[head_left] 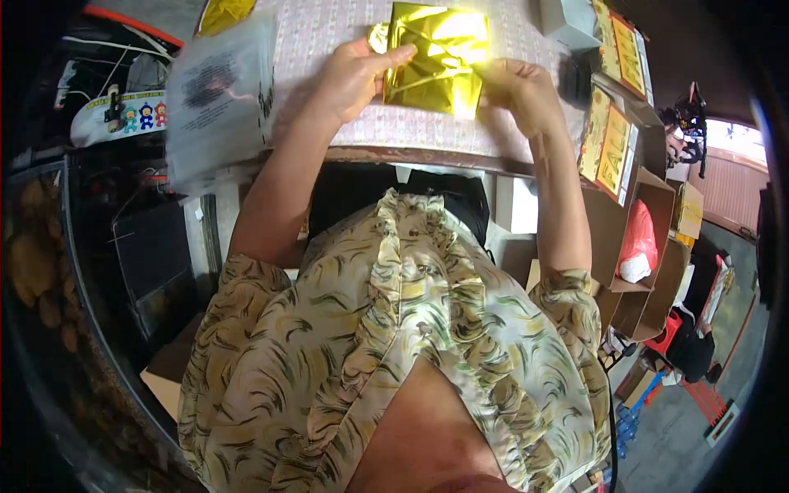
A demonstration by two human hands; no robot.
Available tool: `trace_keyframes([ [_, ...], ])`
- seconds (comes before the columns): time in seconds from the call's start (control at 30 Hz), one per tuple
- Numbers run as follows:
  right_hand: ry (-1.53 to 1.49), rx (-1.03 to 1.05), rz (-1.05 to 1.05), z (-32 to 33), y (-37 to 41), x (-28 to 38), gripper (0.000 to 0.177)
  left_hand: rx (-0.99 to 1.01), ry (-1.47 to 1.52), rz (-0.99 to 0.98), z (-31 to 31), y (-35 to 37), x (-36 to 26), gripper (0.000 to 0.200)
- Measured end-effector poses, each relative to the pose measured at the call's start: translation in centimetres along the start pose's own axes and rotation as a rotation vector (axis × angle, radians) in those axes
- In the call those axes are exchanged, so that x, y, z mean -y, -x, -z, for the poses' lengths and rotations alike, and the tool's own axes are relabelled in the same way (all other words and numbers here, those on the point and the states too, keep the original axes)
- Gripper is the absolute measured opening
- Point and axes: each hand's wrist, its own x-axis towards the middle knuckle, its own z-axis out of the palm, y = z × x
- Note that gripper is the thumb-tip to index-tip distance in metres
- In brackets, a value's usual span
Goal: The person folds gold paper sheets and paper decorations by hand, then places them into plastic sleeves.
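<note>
A shiny square piece of gold foil [440,62], folded or wrapped flat, lies low over the patterned tablecloth, and both my hands hold it. My left hand [357,78] grips its left side, thumb pressed on top and the other fingers partly hidden beside and beneath it. A crumpled bit of foil sticks out near those fingers. At the right edge, my right hand [522,90] pinches the foil between thumb and fingers, slightly blurred. Whether anything is inside the foil cannot be seen.
Clear plastic bags [220,103] with printed text lie left on the table, with more gold foil [223,15] behind. Boxes labelled "FALL" [612,156] and a white box [569,23] stand right. Below, an open cardboard box holds a red bag [639,238]. The table edge [427,158] is close to my body.
</note>
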Motion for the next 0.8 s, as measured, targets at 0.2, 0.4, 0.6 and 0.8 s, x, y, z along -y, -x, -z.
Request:
trace_keyframes([
  [0.2,0.052,0.019,-0.021,0.7,-1.6,-1.1,0.017,-0.120,-0.014,-0.010,-0.2,-0.3,0.0,0.039],
  [0.4,0.056,0.043,0.010,1.2,-1.5,-1.2,0.013,-0.109,-0.054,-0.024,-1.0,0.8,-0.8,0.035],
  [0.6,-0.079,0.016,0.050,1.6,-1.8,-2.8,0.010,-0.084,-0.139,-0.088,-1.3,1.1,-0.6,0.034],
  [0.8,-0.262,0.101,-0.007,2.1,-1.3,-2.5,0.013,-0.001,0.079,-0.091,-2.2,1.4,-2.1,0.056],
])
